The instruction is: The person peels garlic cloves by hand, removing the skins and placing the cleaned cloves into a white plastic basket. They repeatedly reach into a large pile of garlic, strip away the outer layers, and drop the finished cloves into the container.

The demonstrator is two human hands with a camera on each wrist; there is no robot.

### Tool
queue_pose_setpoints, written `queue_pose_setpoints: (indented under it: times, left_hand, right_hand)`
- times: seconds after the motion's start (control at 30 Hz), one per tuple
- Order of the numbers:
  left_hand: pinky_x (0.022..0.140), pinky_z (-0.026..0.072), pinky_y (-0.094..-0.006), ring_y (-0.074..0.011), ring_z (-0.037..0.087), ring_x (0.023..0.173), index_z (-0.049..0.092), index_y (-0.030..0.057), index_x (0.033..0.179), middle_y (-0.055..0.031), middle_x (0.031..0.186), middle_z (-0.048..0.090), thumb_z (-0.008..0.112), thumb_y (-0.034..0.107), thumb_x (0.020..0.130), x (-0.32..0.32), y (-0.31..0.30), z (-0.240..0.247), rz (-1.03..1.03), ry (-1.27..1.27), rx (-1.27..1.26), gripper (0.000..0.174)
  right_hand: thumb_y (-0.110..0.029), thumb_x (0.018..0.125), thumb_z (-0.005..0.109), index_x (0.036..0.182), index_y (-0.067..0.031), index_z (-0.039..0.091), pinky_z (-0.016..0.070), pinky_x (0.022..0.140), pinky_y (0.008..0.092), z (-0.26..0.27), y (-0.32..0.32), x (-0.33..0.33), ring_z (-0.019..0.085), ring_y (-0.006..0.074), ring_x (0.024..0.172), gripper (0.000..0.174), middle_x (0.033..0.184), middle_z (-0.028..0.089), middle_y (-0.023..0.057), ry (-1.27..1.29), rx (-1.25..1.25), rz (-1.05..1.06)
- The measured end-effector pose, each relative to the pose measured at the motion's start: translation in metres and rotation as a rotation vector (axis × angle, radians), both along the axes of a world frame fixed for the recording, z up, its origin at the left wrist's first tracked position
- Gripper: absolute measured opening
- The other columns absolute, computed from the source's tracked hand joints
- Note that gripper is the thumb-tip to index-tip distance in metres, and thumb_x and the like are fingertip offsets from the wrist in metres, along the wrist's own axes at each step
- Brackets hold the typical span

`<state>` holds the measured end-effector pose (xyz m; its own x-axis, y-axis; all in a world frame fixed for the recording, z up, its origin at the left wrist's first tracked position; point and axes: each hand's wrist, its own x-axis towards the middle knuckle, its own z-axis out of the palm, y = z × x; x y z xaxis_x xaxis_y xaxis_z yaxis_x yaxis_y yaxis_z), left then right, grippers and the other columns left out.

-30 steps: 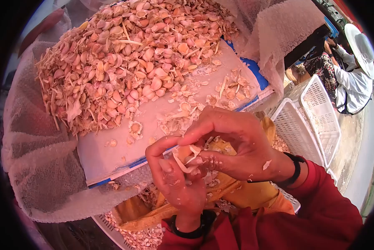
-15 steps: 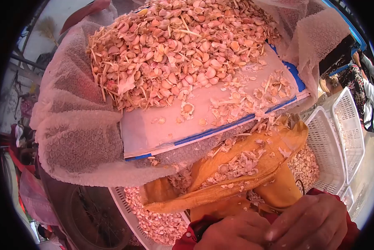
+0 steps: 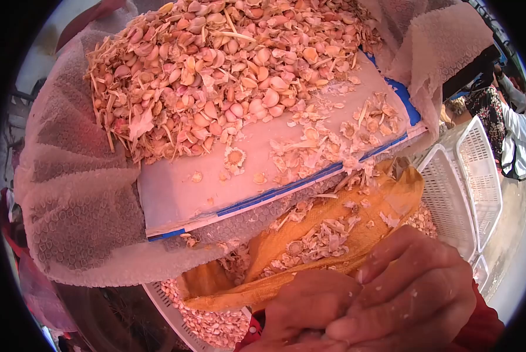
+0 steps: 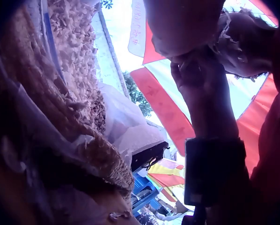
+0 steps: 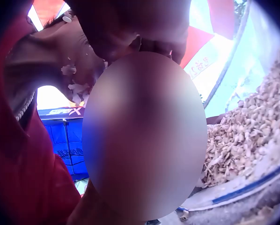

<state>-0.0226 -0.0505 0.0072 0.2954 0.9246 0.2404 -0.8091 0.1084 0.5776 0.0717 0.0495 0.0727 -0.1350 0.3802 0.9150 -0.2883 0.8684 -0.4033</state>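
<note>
Both hands are together close to the head camera, low in the head view, with fingers bent and knuckles outward. My left hand [image 3: 313,302] meets my right hand [image 3: 409,287] at the fingertips. The garlic clove pinched between them a second ago is hidden behind the fingers. In the left wrist view the right hand [image 4: 201,77] has its fingers curled, just below the left hand. Beyond the hands lies a large heap of unpeeled garlic cloves [image 3: 216,88] on a pale board [image 3: 178,190]. Orange cloth [image 3: 327,252] with papery skins spreads below them.
Bubble wrap [image 3: 87,205] drapes around the board's left side and far right. Peeled cloves [image 3: 213,320] fill a white basket under the cloth. White crates [image 3: 474,182] stand at right, near a seated person [image 3: 509,129]. Loose skins [image 3: 310,141] lie along the board's blue edge.
Both hands have moved from over the board's front edge towards the camera, fingers still together. The garlic clove and its loose skin went out of sight. The head view has shifted slightly.
</note>
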Motion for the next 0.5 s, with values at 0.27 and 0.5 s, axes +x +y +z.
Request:
queue_pose_setpoints:
  times: [0.27, 0.5]
  left_hand:
    - [0.058, 0.0386, -0.0168, -0.0075, 0.051, 0.074, 0.035, 0.006, 0.111, -0.0055, 0.094, 0.049, 0.059, 0.04, 0.087, 0.022, 0.047, 0.017, 0.923, 0.312, -0.326, 0.048]
    - [0.049, 0.031, -0.0163, -0.0062, 0.037, 0.059, 0.04, 0.0065, 0.099, -0.0042, 0.082, 0.044, 0.041, 0.029, 0.097, 0.017, 0.056, 0.011, 0.605, -0.1, -0.409, 0.023]
  right_hand:
    - [-0.003, 0.066, 0.075, 0.094, -0.0125, 0.073, 0.042, 0.061, 0.0255, -0.031, 0.012, 0.017, 0.056, 0.0145, 0.064, 0.029, 0.089, 0.07, 0.0029, -0.451, -0.344, -0.135]
    - [-0.007, 0.065, 0.073, 0.092, -0.0148, 0.074, 0.0385, 0.064, 0.0259, -0.046, 0.008, 0.019, 0.051, 0.0141, 0.07, 0.028, 0.089, 0.067, -0.0052, -0.495, -0.275, -0.246]
